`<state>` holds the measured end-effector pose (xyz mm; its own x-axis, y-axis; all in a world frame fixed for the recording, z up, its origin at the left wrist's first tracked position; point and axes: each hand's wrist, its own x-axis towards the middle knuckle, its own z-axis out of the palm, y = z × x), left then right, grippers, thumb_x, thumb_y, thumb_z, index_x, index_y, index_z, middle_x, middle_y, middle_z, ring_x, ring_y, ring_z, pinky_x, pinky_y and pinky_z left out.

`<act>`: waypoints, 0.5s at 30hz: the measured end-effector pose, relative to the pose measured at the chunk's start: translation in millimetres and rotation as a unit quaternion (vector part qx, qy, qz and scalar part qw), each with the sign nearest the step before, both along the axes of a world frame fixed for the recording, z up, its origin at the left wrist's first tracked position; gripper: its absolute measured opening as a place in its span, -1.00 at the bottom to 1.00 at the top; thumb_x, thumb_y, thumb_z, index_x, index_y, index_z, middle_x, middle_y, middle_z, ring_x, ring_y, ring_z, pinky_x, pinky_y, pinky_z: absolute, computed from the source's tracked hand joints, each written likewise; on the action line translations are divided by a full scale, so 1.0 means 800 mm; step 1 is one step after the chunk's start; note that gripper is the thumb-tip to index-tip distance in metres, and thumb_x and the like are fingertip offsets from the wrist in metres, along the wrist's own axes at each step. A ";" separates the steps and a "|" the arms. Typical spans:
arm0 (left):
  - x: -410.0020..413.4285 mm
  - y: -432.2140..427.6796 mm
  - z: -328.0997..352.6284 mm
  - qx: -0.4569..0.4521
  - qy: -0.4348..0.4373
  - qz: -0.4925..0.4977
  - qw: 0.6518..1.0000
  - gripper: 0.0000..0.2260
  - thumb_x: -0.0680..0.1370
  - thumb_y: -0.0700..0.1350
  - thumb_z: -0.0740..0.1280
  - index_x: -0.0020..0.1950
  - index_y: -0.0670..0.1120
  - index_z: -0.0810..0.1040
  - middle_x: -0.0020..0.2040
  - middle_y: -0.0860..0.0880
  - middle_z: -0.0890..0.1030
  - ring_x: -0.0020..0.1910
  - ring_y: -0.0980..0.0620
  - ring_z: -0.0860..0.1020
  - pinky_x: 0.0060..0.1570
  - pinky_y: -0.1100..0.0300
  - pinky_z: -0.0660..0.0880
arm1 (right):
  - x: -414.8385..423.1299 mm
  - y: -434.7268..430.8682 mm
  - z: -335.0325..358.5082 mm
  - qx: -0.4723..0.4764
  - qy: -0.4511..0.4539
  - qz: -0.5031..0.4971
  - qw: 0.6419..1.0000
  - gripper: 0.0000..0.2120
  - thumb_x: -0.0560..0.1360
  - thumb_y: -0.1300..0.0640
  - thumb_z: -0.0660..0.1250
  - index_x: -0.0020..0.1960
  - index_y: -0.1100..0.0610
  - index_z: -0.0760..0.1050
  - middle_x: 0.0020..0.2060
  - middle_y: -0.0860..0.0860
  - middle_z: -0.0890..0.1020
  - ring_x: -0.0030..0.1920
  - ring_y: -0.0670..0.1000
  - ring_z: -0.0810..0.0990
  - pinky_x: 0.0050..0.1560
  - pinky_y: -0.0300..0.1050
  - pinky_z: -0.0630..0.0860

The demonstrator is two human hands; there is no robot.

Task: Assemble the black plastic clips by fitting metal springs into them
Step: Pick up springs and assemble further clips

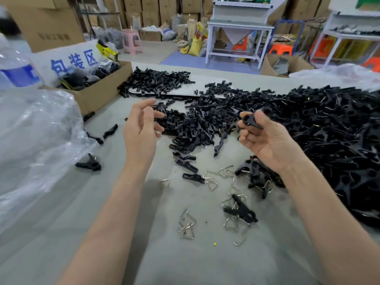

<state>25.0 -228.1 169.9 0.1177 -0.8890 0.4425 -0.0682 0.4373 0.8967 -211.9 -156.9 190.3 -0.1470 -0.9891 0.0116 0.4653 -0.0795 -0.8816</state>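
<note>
My right hand (pixel 265 138) is raised above the table, its fingers curled round a black plastic clip (pixel 251 120). My left hand (pixel 141 124) hovers palm-in with relaxed fingers and holds nothing. Behind both hands lies a heap of black clip halves (pixel 193 124). A much larger heap of black clips (pixel 339 140) fills the right side. Several bent metal springs (pixel 211 178) lie loose on the grey table in front of me, some of them under a black clip (pixel 241 209).
A cardboard box (pixel 102 89) of black parts stands at the back left. Crumpled clear plastic sheeting (pixel 37 140) covers the left side, with a water bottle (pixel 16 64) behind it. Single clips (pixel 89 164) lie near the plastic. Beyond the table are stools, benches and stacked cartons.
</note>
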 end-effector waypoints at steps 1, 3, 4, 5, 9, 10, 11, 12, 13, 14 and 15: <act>0.001 0.003 0.001 0.017 -0.034 -0.007 0.999 -0.83 0.66 -0.14 0.13 0.11 0.04 0.49 -0.11 0.01 0.61 -0.32 0.12 0.52 -0.31 0.25 0.48 | -0.003 0.006 0.006 -0.003 0.014 -0.005 1.000 -0.76 0.36 0.06 0.35 -0.08 0.17 0.64 -0.25 0.06 0.66 -0.36 -0.06 0.58 -0.25 -0.22 0.58; 0.006 0.011 -0.002 0.063 -0.163 -0.035 0.984 -0.84 0.63 -0.14 0.19 0.13 0.05 0.51 -0.09 0.04 0.61 -0.27 0.16 0.54 -0.24 0.22 0.50 | -0.007 0.022 0.018 -0.010 0.054 -0.003 0.998 -0.77 0.36 0.12 0.34 -0.03 0.16 0.63 -0.21 0.05 0.68 -0.35 -0.06 0.61 -0.27 -0.23 0.59; 0.012 0.016 -0.007 0.091 -0.249 -0.056 0.963 -0.83 0.62 -0.11 0.21 0.17 0.05 0.51 -0.05 0.06 0.60 -0.21 0.15 0.55 -0.17 0.19 0.51 | -0.009 0.032 0.022 -0.011 0.075 0.002 0.997 -0.78 0.34 0.15 0.35 -0.04 0.15 0.64 -0.20 0.07 0.68 -0.35 -0.07 0.62 -0.27 -0.23 0.59; 0.019 0.023 -0.014 0.120 -0.337 -0.078 0.931 -0.79 0.61 -0.08 0.23 0.23 0.06 0.51 0.01 0.06 0.59 -0.13 0.13 0.55 -0.08 0.15 0.49 | -0.010 0.044 0.023 -0.006 0.101 0.007 0.995 -0.78 0.31 0.18 0.37 -0.06 0.15 0.66 -0.19 0.08 0.68 -0.34 -0.06 0.61 -0.26 -0.24 0.59; 0.048 0.057 -0.047 0.134 -0.537 -0.096 0.827 -0.68 0.51 -0.04 0.41 0.25 -0.04 0.56 0.13 -0.05 0.51 0.05 -0.02 0.49 0.08 0.17 0.38 | -0.018 0.093 0.009 0.066 0.276 -0.012 0.959 -0.66 0.18 0.16 0.47 -0.04 0.14 0.67 -0.19 0.06 0.69 -0.26 -0.05 0.62 -0.21 -0.21 0.61; 0.052 0.064 -0.052 0.120 -0.525 -0.091 0.838 -0.73 0.48 -0.08 0.45 0.16 -0.07 0.61 0.08 -0.06 0.51 0.04 -0.04 0.50 0.06 0.19 0.39 | -0.021 0.100 0.005 0.087 0.320 -0.028 0.943 -0.63 0.18 0.14 0.48 0.00 0.11 0.66 -0.18 0.03 0.70 -0.24 -0.07 0.63 -0.18 -0.20 0.62; 0.054 0.070 -0.055 0.107 -0.504 -0.088 0.852 -0.80 0.45 -0.13 0.47 0.06 -0.10 0.64 0.00 -0.04 0.51 -0.01 -0.04 0.53 -0.01 0.26 0.40 | -0.026 0.105 0.005 0.098 0.353 -0.054 0.929 -0.63 0.19 0.12 0.49 0.01 0.07 0.65 -0.17 0.00 0.71 -0.24 -0.09 0.63 -0.18 -0.23 0.61; 0.055 0.075 -0.057 0.095 -0.489 -0.088 0.863 -0.86 0.44 -0.18 0.48 -0.03 -0.10 0.64 -0.07 0.00 0.49 -0.08 -0.01 0.54 -0.11 0.38 0.38 | -0.035 0.108 0.007 0.094 0.378 -0.093 0.917 -0.65 0.22 0.13 0.51 0.00 0.02 0.64 -0.16 -0.02 0.71 -0.24 -0.11 0.63 -0.21 -0.27 0.59; 0.055 0.077 -0.057 0.086 -0.479 -0.088 0.869 -0.90 0.43 -0.20 0.48 -0.09 -0.08 0.63 -0.12 0.04 0.47 -0.15 0.07 0.53 -0.19 0.49 0.33 | -0.046 0.109 0.011 0.078 0.399 -0.146 0.902 -0.68 0.26 0.16 0.53 0.00 -0.02 0.63 -0.15 -0.03 0.71 -0.23 -0.12 0.63 -0.20 -0.29 0.57; 0.055 0.077 -0.057 0.083 -0.474 -0.090 0.872 -0.89 0.44 -0.22 0.47 -0.14 -0.04 0.60 -0.15 0.08 0.45 -0.20 0.16 0.50 -0.22 0.53 0.31 | -0.061 0.108 0.015 0.062 0.430 -0.212 0.876 -0.66 0.29 0.18 0.54 0.02 -0.05 0.62 -0.11 -0.04 0.70 -0.19 -0.11 0.64 -0.12 -0.27 0.57; 0.054 0.077 -0.056 0.088 -0.468 -0.094 0.874 -0.85 0.44 -0.22 0.47 -0.17 0.00 0.56 -0.16 0.10 0.44 -0.23 0.24 0.46 -0.24 0.55 0.30 | -0.078 0.105 0.021 0.051 0.476 -0.278 0.832 -0.61 0.31 0.19 0.55 0.09 -0.05 0.60 -0.04 -0.01 0.68 -0.11 -0.06 0.64 0.01 -0.21 0.55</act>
<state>68.2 -166.3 125.1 -0.3793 -0.9174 0.1209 -0.7497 0.3812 0.5410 -274.4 -72.9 206.9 -0.5552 -0.7740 0.3044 -0.5326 0.0497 -0.8449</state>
